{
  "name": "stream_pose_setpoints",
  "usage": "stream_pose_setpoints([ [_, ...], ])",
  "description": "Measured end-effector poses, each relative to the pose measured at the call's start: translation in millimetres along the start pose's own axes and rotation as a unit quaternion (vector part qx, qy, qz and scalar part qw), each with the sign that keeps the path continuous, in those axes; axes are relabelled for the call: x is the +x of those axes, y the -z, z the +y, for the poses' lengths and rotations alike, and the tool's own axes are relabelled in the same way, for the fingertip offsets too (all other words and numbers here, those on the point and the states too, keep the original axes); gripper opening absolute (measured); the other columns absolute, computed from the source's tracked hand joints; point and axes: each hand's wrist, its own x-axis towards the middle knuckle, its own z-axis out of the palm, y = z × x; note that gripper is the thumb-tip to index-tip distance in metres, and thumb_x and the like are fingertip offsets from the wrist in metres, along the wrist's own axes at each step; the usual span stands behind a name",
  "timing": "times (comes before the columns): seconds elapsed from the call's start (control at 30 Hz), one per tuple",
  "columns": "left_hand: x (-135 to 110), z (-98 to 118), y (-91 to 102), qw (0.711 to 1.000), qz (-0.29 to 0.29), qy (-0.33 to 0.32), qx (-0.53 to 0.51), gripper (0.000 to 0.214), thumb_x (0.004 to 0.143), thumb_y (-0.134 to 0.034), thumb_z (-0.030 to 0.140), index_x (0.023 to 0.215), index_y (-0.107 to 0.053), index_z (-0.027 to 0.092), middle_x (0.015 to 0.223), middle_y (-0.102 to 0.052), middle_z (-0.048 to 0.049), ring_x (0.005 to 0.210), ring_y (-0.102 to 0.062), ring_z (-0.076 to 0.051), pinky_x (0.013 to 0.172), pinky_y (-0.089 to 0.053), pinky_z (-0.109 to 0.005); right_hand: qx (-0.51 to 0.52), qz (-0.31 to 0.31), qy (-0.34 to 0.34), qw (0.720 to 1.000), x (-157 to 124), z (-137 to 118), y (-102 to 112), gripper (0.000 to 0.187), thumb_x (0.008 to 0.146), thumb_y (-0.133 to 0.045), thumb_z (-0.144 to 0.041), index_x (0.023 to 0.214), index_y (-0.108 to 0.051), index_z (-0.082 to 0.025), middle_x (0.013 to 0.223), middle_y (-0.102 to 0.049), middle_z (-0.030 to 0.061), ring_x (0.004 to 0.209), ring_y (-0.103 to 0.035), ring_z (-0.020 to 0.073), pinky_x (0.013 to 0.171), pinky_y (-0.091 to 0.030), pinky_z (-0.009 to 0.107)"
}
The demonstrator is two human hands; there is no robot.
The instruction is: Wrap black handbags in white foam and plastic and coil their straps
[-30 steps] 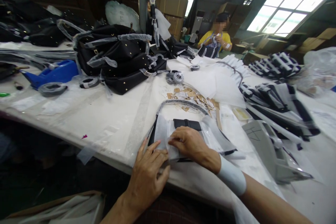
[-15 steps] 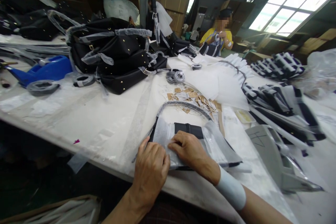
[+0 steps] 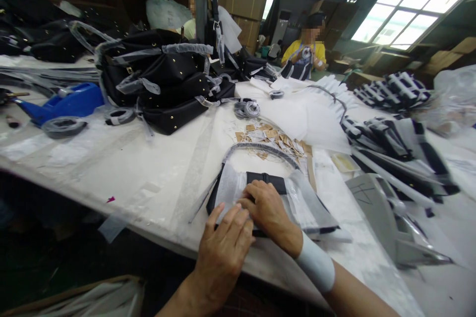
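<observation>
A black handbag (image 3: 266,179) lies flat at the table's front edge, its front covered with white translucent wrapping (image 3: 310,203). Its carrying handle (image 3: 262,147), wrapped in clear film, arches away from me. My left hand (image 3: 226,240) rests on the bag's near left edge, fingers stretched out over the wrapping. Just right of it, my right hand (image 3: 269,210) has its fingers curled and pressed to the wrapping below the dark strap panel. Its fingertips are partly hidden, so what they pinch does not show. A pale band (image 3: 316,262) circles my right wrist.
Brown paper tags (image 3: 273,133) lie beyond the bag, with white sheets (image 3: 308,119) behind. Black bags (image 3: 171,79) pile up at the left near a blue tape dispenser (image 3: 70,104). A grey dispenser-like object (image 3: 386,223) stands right. A person in yellow (image 3: 307,52) works at the back.
My left hand has shifted slightly right, its fingers now stretched out beside the right hand. My right hand has moved slightly left. A second person has come into view behind the post.
</observation>
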Motion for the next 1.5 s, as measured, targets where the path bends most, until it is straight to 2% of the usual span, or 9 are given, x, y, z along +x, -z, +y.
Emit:
stream_pose_setpoints([
  [0.23, -14.7, 5.3, -9.3, 0.99, -0.096, -0.016, 0.104, 0.036, 0.091, -0.051, 0.01, 0.125, -0.058, 0.011, 0.115, -0.07, -0.0097, 0.103, -0.064, -0.024, 0.095, -0.047, -0.041, 0.1, 0.085, -0.018, 0.991, 7.9, 1.1, -0.6, 0.012, 0.08, -0.075, -0.023, 0.086, -0.064, -0.02, 0.079, -0.066, 0.0001, 0.072, -0.059, 0.0172, 0.07, -0.041, 0.03],
  [0.4, -15.5, 6.4, -8.3, 0.987, -0.099, -0.017, 0.126, 0.041, 0.088, -0.051, 0.006, 0.129, -0.057, 0.011, 0.119, -0.069, -0.0094, 0.106, -0.062, -0.023, 0.095, -0.047, -0.04, 0.242, 0.257, -0.016, 0.935, -18.3, 12.3, 56.9, 0.011, 0.087, -0.064, -0.03, 0.094, -0.067, -0.021, 0.086, -0.069, 0.0023, 0.079, -0.064, 0.0185, 0.077, -0.05, 0.032],
  [0.57, -17.3, 5.1, -6.3, 0.983, -0.112, -0.018, 0.144, 0.043, 0.089, -0.047, 0.005, 0.13, -0.059, 0.014, 0.124, -0.067, -0.0097, 0.109, -0.061, -0.024, 0.099, -0.044, -0.04, 0.087, 0.375, -0.196, 0.902, -91.6, 94.2, 143.0, 0.027, 0.081, -0.064, -0.048, 0.093, -0.07, -0.025, 0.094, -0.071, 0.0052, 0.09, -0.066, 0.0249, 0.087, -0.049, 0.039],
  [0.7, -22.3, -4.3, -10.7, 0.984, -0.094, -0.058, 0.138, 0.049, 0.087, -0.045, 0.007, 0.134, -0.056, 0.014, 0.127, -0.065, -0.0124, 0.106, -0.061, -0.028, 0.097, -0.042, -0.045, -0.013, 0.387, -0.371, 0.844, -164.8, 180.3, 181.4, 0.035, 0.076, -0.06, -0.049, 0.094, -0.071, -0.021, 0.094, -0.073, 0.0088, 0.092, -0.066, 0.0291, 0.089, -0.048, 0.044],
  [0.83, -27.4, -16.0, -20.6, 0.984, -0.107, -0.075, 0.12, 0.056, 0.086, -0.04, 0.009, 0.141, -0.048, 0.013, 0.13, -0.062, -0.0158, 0.109, -0.06, -0.032, 0.097, -0.041, -0.049, 0.155, 0.255, -0.494, 0.817, -214.8, 231.0, 180.2, 0.038, 0.069, -0.067, -0.051, 0.083, -0.073, -0.016, 0.091, -0.073, 0.0133, 0.094, -0.066, 0.0297, 0.087, -0.05, 0.041],
  [0.93, -29.3, -23.5, -24.7, 0.985, -0.087, -0.095, 0.113, 0.06, 0.085, -0.038, 0.009, 0.145, -0.042, 0.015, 0.128, -0.063, -0.0146, 0.106, -0.061, -0.031, 0.095, -0.041, -0.049, 0.335, 0.164, -0.48, 0.794, -220.7, 241.1, 166.9, 0.045, 0.068, -0.069, -0.057, 0.083, -0.074, -0.015, 0.091, -0.074, 0.0121, 0.088, -0.067, 0.0242, 0.085, -0.051, 0.035],
  [1.0, -28.5, -29.3, -25.6, 0.986, -0.071, -0.11, 0.105, 0.062, 0.085, -0.037, 0.009, 0.146, -0.04, 0.018, 0.126, -0.065, -0.0125, 0.104, -0.062, -0.03, 0.095, -0.041, -0.048, 0.358, 0.146, -0.47, 0.794, -215.5, 242.1, 161.6, 0.047, 0.068, -0.071, -0.059, 0.084, -0.076, -0.015, 0.092, -0.074, 0.0104, 0.085, -0.066, 0.0213, 0.085, -0.05, 0.034],
  [1.23, -17.6, -49.3, -22.9, 0.986, -0.039, -0.135, 0.094, 0.053, 0.088, -0.037, 0.015, 0.139, -0.049, 0.023, 0.121, -0.067, -0.0102, 0.104, -0.063, -0.03, 0.098, -0.04, -0.048, 0.314, 0.156, -0.469, 0.811, -197.7, 245.1, 158.8, 0.042, 0.061, -0.076, -0.052, 0.077, -0.077, -0.013, 0.081, -0.073, 0.01, 0.081, -0.062, 0.0233, 0.073, -0.044, 0.034],
  [1.5, -4.3, -41.1, -17.4, 0.984, -0.022, -0.157, 0.076, 0.036, 0.093, -0.038, 0.026, 0.119, -0.063, 0.019, 0.111, -0.07, -0.0114, 0.094, -0.063, -0.031, 0.091, -0.041, -0.048, 0.309, 0.291, -0.414, 0.805, -199.0, 227.7, 163.7, 0.031, 0.062, -0.07, -0.047, 0.062, -0.067, -0.017, 0.065, -0.065, 0.0054, 0.065, -0.057, 0.0187, 0.067, -0.046, 0.033],
])
